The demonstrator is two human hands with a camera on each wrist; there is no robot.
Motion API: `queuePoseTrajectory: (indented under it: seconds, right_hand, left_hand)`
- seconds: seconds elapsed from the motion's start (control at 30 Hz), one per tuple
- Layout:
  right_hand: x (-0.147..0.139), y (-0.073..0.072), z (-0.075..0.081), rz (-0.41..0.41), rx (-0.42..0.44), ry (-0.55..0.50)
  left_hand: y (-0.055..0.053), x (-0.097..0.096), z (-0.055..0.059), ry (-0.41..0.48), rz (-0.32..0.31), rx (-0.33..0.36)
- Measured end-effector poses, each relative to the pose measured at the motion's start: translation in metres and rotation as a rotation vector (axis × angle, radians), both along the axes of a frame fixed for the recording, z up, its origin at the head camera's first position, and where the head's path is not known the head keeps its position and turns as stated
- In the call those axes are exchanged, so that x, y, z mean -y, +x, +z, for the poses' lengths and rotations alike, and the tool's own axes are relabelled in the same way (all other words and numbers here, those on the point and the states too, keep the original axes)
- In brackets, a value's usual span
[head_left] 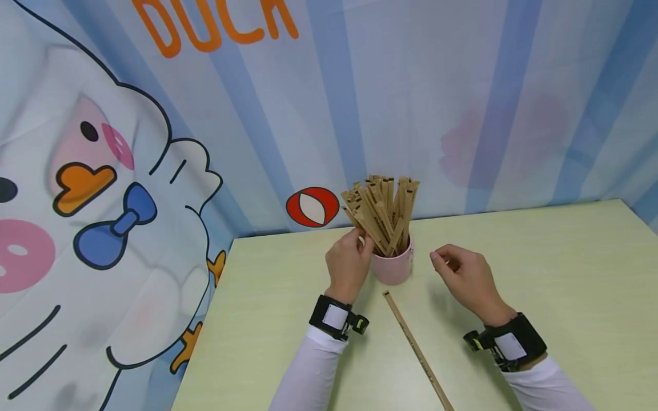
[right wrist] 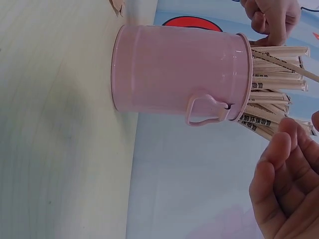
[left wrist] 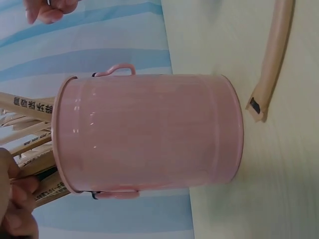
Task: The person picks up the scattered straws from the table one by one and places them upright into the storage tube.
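Note:
A pink metal bucket (head_left: 392, 269) with small side handles stands on the table, packed with paper-wrapped straws (head_left: 382, 214). My left hand (head_left: 348, 264) is at the bucket's left rim, thumb and fingertips pinching a wrapped straw among the others; in the left wrist view its fingers (left wrist: 20, 199) partly cover that straw. To the right of the bucket, my right hand (head_left: 465, 279) hovers apart from it, fingers loosely curled and holding nothing. One wrapped straw (head_left: 417, 349) lies on the table in front of the bucket, its near end cut off by the frame.
The pale table (head_left: 257, 319) meets a blue-striped cloth backdrop (head_left: 426, 114) just behind the bucket. A large duck (head_left: 154, 274) is printed on the cloth at the left. Each wrist wears a black strap with a small camera.

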State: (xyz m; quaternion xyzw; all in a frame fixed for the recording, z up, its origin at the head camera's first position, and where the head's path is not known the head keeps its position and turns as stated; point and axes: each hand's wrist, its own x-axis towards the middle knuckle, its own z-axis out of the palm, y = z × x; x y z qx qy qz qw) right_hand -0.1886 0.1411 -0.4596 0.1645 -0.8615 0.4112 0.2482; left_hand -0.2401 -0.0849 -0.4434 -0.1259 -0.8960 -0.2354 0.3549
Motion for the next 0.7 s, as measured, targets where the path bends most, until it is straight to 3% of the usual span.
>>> queuePoseTrajectory:
  seconds: [0.17, 0.27, 0.53, 0.7]
  right_hand:
    - [0.000, 0.001, 0.000, -0.001, -0.003, 0.001]
    - [0.000, 0.001, 0.001, -0.002, -0.004, 0.003]
    - [0.000, 0.003, 0.002, 0.003, 0.014, 0.013]
    - [-0.001, 0.005, 0.001, 0.011, 0.029, 0.026]
  left_hand:
    - [0.004, 0.005, 0.004, 0.022, -0.033, 0.037]
    - [0.011, 0.011, 0.008, 0.079, -0.041, 0.065]
    - [0.042, 0.029, 0.014, 0.236, -0.012, 0.085]
    - [0.055, 0.038, 0.013, 0.261, -0.004, 0.079]
